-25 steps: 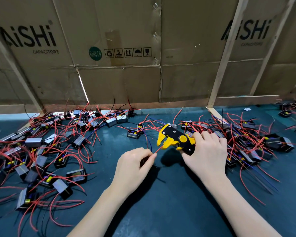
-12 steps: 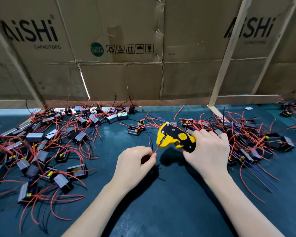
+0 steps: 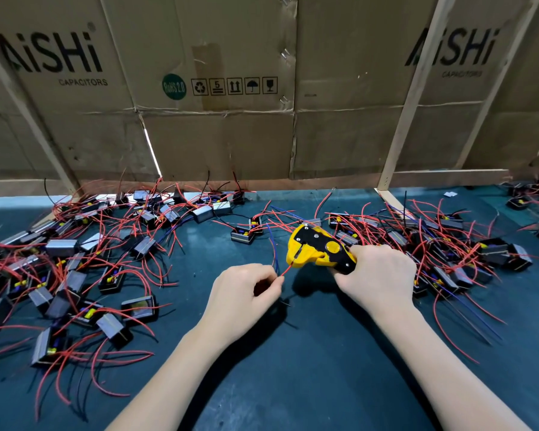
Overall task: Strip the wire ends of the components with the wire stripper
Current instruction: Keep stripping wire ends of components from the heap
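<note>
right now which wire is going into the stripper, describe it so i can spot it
On the dark green table, find the yellow and black wire stripper in the right hand. A short red wire runs from the left hand into its mouth, raised off the table, unlike the loose ones.

light: dim, from overhead | shadows: soft, under forearms | edges: fisheye bending, slight blur

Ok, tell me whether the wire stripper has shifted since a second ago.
No. The wire stripper keeps its spot just right of the lone black component.

Head view, close, angled down over table [image 3: 293,384].
</note>
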